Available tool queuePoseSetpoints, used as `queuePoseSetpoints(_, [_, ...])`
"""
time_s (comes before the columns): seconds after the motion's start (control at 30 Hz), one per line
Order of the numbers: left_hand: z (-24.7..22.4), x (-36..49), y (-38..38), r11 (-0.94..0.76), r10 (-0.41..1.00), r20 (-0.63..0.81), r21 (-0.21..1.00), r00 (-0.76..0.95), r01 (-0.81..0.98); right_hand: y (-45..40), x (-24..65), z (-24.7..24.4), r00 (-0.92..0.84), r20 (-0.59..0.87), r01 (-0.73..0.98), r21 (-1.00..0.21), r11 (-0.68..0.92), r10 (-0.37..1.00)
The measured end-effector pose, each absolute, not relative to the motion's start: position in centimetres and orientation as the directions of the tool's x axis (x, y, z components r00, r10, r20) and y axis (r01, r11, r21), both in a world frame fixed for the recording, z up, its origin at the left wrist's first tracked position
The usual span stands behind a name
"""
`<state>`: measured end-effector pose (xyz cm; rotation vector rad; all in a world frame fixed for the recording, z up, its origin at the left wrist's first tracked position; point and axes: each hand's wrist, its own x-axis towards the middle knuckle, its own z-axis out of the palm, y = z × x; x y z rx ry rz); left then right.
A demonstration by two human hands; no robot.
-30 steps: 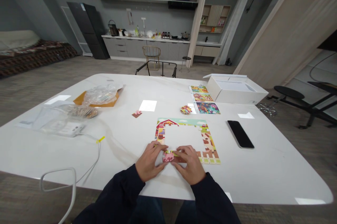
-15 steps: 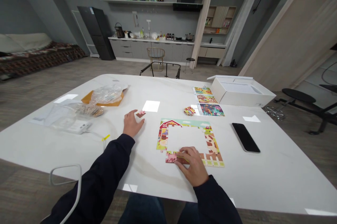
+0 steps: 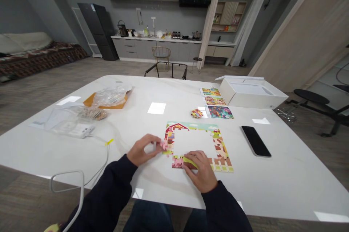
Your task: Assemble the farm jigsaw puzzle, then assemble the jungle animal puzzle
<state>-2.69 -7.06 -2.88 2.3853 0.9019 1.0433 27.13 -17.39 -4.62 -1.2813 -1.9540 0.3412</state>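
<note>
A jigsaw puzzle (image 3: 200, 125) with a farm picture lies on the table, its border pieces joined round a bare middle. My left hand (image 3: 143, 149) pinches a pink puzzle piece (image 3: 164, 145) at the border's left side, over or just above the pieces there. My right hand (image 3: 203, 172) lies at the bottom edge, thumb and fingers on opposite edges of a brown and green puzzle piece (image 3: 189, 163), partly hidden by the fingers. Left of it, a pink pig piece (image 3: 177, 162) forms the lower left part. A gap shows near the lower left corner.
Beyond the puzzle lie a small stack of pieces (image 3: 196, 113) and picture cards (image 3: 215, 100). A white open box (image 3: 253, 92) stands at the back right, a phone (image 3: 255, 141) lies right. Plastic bags (image 3: 109, 97) and a white cable (image 3: 105, 163) are on the left.
My left hand has picked up the pink piece from the table and carried it right and nearer, to the puzzle's left side. My right hand has stayed at the bottom edge.
</note>
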Motion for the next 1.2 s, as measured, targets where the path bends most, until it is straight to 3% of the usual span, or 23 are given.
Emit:
queuePoseSetpoints(0.1, [-3.3, -1.6, -11.1, -0.820, 0.548, 0.519, 0.489, 0.656, 0.298, -17.4, 27.0, -4.5, -0.226, 0.439, 0.671, -0.577, 0.466, 0.870])
queuePoseSetpoints(0.3, [-3.4, -0.5, -12.3, -0.830, 0.555, 0.493, 0.384, 0.670, 0.405, -17.6, 26.0, -4.1, -0.263, 0.428, 0.709, -0.522, 0.474, 0.865])
queuePoseSetpoints(1.2, [-2.4, -0.1, -12.8, -0.788, 0.608, 0.376, 0.391, 0.699, 0.476, -17.5, 25.6, -4.4, -0.260, 0.419, 0.730, -0.504, 0.461, 0.870])
